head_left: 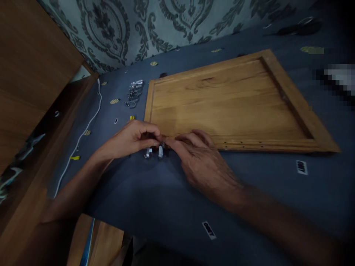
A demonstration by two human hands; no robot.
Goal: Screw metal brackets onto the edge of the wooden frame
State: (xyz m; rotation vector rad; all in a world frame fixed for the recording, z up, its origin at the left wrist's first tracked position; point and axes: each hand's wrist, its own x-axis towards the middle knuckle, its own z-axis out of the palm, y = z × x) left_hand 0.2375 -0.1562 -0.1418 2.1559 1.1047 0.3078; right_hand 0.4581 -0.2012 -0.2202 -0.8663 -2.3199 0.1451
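My left hand (133, 138) and my right hand (199, 159) meet at the near left corner of a wooden framed panel (222, 107) that lies flat on a dark blue cloth (155, 192). Both hands have their fingers curled and pinched together over small metal fittings (154, 151). Two silvery pieces show just below the fingertips on the cloth. What exactly each hand pinches is hidden by the fingers.
A heap of several more metal hinges (133, 94) lies beyond the panel's left corner. A white cord (83, 135) runs along the cloth's left side beside brown wooden furniture (30, 81). A dark tool (299, 29) lies far right. Patterned fabric (155, 22) hangs behind.
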